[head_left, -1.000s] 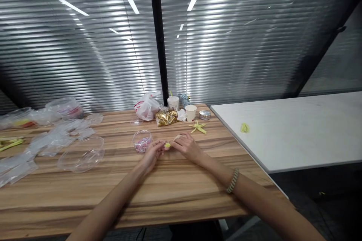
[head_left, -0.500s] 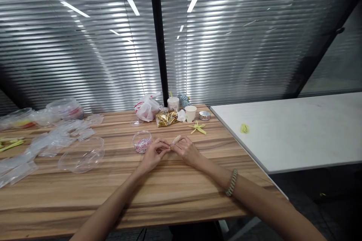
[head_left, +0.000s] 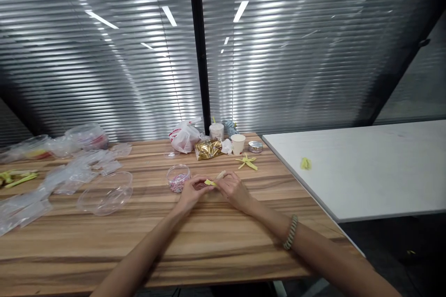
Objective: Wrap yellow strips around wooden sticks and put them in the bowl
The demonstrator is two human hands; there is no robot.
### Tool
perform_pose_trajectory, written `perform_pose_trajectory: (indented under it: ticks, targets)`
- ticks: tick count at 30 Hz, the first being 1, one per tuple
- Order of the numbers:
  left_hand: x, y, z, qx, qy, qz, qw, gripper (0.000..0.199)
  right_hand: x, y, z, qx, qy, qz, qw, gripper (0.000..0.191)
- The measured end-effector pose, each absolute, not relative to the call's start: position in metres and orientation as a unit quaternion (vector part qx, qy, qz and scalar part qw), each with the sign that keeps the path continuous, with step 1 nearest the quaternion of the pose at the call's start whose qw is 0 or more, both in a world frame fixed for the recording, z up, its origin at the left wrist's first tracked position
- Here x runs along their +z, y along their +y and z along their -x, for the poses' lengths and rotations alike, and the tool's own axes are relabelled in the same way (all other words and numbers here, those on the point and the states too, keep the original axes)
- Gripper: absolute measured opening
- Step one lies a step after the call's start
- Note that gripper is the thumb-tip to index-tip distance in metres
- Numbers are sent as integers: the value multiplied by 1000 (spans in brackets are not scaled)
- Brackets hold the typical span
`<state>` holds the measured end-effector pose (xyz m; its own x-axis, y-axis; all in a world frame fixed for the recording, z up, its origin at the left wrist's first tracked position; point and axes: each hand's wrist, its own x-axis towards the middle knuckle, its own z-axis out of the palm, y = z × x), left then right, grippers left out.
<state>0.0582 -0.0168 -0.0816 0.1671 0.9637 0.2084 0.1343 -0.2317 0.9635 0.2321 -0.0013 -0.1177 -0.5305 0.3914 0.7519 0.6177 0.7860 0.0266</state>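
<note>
yellow strip (head_left: pixel 210 182) sits between the two hands, closer to the left hand (head_left: pixel 192 193), its long axis running nearly sideways with a slight tilt toward the right hand (head_left: pixel 236 190). the left hand's fingers (head_left: pixel 203 181) are pressed together on its left end, while its right end points at the right hand's curled fingers (head_left: pixel 225 180), almost touching them. whether those right fingers grip anything, i cannot tell. a pale tan stick (head_left: pixel 220 175) angles up just beyond them. a clear bowl (head_left: pixel 167 177) of pink-and-white bits stands just beyond the left hand on the wooden counter (head_left: pixel 146 250).
</note>
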Motion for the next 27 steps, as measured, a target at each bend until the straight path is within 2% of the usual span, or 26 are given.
perform_pose_trajectory:
  ticks: [5, 11, 20, 27]
  targets:
    - [-82, -19, -59, 477, 431, -614, 458, 31, -115, -2, -231, -137, -856, 300, 398, 21]
    - [-80, -19, -58, 478, 429, -610, 464, 32, -112, -2, -231, -139, -861, 326, 366, 26]
    - [-83, -14, -56, 524, 441, -576, 446, 33, -104, -11, -228, -169, -872, 352, 295, 53]
    - [-85, -14, -57, 528, 415, -547, 500, 29, -113, -4, -229, -170, -873, 356, 288, 42]
